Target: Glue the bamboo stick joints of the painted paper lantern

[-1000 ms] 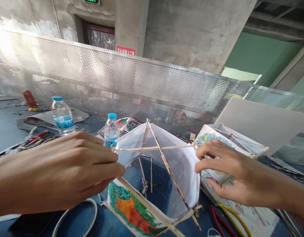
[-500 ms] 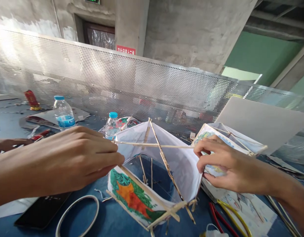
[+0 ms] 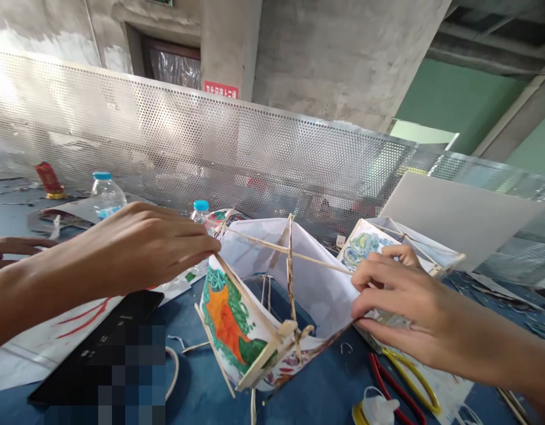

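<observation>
While the paper lantern frame (image 3: 263, 307) is sitting mid-table on the blue tabletop (image 3: 325, 395), the left hand (image 3: 148, 248) is pinching its near-left top corner with fingers closed on the bamboo strip, and the right hand (image 3: 396, 301) is gripping the right corner. Painted panels are already glued on and the cross sticks (image 3: 290, 260) are in place, but I'd say the near corner joint is looking loose, so bracing is still left. Room's getting tight: a second lantern (image 3: 387, 242) is touching on the right, pliers (image 3: 400, 378) near-right, a black phone (image 3: 104, 348) near-left, and water bottles (image 3: 104, 195) far-left with the perforated metal screen (image 3: 166, 141) behind.
</observation>
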`<state>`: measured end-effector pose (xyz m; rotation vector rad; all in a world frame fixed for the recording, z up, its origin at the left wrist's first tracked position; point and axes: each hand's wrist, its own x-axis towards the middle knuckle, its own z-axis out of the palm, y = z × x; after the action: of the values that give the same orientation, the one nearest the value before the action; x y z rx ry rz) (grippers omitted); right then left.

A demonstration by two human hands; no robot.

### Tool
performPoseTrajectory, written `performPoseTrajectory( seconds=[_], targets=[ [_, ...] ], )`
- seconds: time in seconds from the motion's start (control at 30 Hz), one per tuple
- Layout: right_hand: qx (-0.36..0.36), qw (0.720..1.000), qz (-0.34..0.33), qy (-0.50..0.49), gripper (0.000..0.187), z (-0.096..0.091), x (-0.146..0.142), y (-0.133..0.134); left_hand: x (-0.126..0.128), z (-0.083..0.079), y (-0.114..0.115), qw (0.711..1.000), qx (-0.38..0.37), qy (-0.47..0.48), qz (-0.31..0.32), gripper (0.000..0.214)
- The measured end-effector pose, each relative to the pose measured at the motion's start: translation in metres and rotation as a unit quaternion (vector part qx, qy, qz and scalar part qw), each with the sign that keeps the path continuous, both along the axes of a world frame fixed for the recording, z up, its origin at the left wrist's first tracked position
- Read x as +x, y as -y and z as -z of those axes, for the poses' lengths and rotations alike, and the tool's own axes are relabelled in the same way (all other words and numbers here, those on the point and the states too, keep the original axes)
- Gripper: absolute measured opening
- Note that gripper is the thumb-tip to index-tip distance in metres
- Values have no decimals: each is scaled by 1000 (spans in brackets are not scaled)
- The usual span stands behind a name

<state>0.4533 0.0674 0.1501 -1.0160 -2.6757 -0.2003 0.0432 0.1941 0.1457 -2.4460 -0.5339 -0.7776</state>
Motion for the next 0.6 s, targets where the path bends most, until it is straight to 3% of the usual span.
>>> performPoseTrajectory(
  seconds=[0.1, 0.27, 0.43, 0.6],
  targets=[
    [1, 999, 8, -35, 11, -2, -11, 4, 1, 2, -12, 988, 116, -100, 11, 53],
    [24, 999, 19, -22, 14, -3, -25, 12, 4, 9, -29, 990, 123, -62, 26, 42],
    [57, 998, 30, 26, 19, -3, -33, 23, 8, 16, -35, 997, 71, -38, 2, 45],
    [83, 994, 35, 54, 20, -7, -47, 27, 9, 20, -40, 992, 121, -19, 31, 34]
  ],
)
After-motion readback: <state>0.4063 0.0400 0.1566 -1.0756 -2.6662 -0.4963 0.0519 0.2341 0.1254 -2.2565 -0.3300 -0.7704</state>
